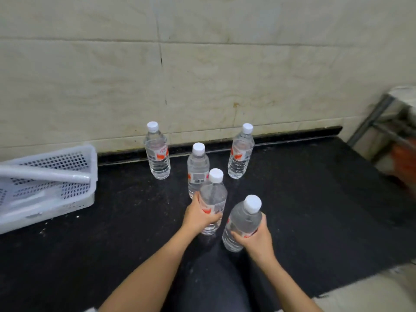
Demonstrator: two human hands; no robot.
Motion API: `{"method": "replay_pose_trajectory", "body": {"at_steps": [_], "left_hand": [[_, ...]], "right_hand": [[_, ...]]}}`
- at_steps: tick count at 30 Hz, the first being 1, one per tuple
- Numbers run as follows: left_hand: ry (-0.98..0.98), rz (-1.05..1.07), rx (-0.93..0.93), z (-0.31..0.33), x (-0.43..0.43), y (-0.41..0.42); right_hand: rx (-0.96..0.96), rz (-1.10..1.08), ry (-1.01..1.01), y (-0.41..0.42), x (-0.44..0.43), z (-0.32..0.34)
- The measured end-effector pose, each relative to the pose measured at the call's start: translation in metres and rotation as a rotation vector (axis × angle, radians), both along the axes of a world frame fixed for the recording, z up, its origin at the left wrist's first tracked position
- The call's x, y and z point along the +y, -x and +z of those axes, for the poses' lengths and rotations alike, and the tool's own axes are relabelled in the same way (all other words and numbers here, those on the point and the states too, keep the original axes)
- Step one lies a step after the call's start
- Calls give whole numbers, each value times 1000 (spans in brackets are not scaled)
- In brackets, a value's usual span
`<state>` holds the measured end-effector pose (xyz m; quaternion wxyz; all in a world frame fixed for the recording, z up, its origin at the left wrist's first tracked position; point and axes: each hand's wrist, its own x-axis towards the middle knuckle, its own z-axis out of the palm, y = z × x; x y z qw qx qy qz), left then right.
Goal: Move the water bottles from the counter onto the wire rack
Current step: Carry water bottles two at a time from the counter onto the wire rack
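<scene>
- water bottles [157, 154]: clear glossy plastic, ribbed lower bodies, matt white caps, paper-like labels
- counter [304, 199]: black, speckled, dull sheen
- basket [67, 194]: white perforated plastic
- wall [202, 75]: smooth beige tiles, stained
- rack [371, 122]: grey metal

We find no legible text — the bottle labels [160, 154] carry red-and-white print and one middle bottle [197, 174] shows a barcode, all too blurred to read.

I stood in a plain kitchen: dark stone worktop [315, 199] against a tiled wall [202, 75], white plastic basket [67, 199] at left.
</scene>
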<state>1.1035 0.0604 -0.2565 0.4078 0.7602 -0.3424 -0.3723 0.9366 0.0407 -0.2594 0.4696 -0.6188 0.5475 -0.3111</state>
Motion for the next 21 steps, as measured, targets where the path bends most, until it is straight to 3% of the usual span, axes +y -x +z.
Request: {"method": "replay_pose_trajectory", "body": {"at_steps": [3, 6, 10, 16, 21], "left_hand": [[-103, 79, -151, 6, 10, 11], [-175, 200, -181, 6, 28, 13], [-200, 193, -218, 0, 55, -1], [-98, 113, -278, -6, 97, 1], [26, -45, -194, -9, 112, 9]], "right_hand": [[26, -65, 12, -8, 6, 4], [51, -107, 26, -11, 12, 6], [77, -198, 40, -14, 30, 5], [107, -318, 34, -8, 71, 6], [122, -343, 16, 17, 103, 11]]}}
